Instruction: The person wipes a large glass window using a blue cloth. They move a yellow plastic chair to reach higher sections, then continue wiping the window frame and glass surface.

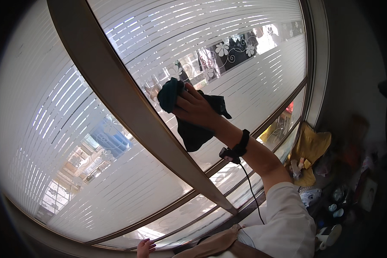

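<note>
My right hand (195, 108) presses a dark green cloth (169, 95) against a patterned glass pane (187, 42), beside the door's wide upright frame (122, 93). The cloth is bunched at my fingertips, and its darker folds hang below the palm. White stripes and a band of flowers and scrolls cover the glass. A black strap with a small device (230, 155) and a cable sits on my right wrist. Low in the view, my left hand (146, 248) is held near the bottom panes, fingers apart, with nothing seen in it.
A second patterned pane (116, 180) lies left of the upright frame. Horizontal rails (145, 222) cross below both panes. At the right are a yellow cloth or bag (309, 145), a plastic bag (310, 196), small white containers (338, 213) and other dim clutter beside the door frame.
</note>
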`<state>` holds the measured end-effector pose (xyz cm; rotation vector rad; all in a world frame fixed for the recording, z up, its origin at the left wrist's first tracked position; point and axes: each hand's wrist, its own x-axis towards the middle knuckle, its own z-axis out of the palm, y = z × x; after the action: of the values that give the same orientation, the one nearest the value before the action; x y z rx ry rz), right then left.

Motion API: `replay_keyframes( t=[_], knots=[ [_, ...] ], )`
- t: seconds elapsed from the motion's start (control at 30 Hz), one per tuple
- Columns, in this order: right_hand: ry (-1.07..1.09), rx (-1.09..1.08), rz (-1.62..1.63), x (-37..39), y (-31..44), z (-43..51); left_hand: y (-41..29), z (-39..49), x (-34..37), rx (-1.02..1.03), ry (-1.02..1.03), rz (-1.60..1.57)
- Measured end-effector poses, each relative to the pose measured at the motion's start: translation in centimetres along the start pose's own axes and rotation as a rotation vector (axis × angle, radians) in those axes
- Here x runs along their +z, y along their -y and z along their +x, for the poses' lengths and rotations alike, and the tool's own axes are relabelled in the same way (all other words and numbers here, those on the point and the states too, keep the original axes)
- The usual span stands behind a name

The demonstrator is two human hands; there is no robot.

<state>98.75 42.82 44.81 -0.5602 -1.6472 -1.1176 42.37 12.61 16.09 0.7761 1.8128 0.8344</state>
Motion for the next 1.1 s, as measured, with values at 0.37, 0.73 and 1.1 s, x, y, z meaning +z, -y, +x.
replay_keyframes(
  t=[0.37, 0.73, 1.1],
  knots=[
    [-0.253, 0.420, -0.064, -6.4, -25.2, 8.8, 4.8, 1.5, -1.1, -0.071, -0.049, -0.063],
    [-0.054, -0.065, 0.199, -0.2, -0.1, 5.3, 6.7, 3.6, -5.0, -0.034, -0.056, -0.151],
    [-0.562, -0.123, 0.141, 2.3, -8.2, 21.6, 1.3, 1.5, -2.5, 0.058, -0.045, -0.125]
  ],
)
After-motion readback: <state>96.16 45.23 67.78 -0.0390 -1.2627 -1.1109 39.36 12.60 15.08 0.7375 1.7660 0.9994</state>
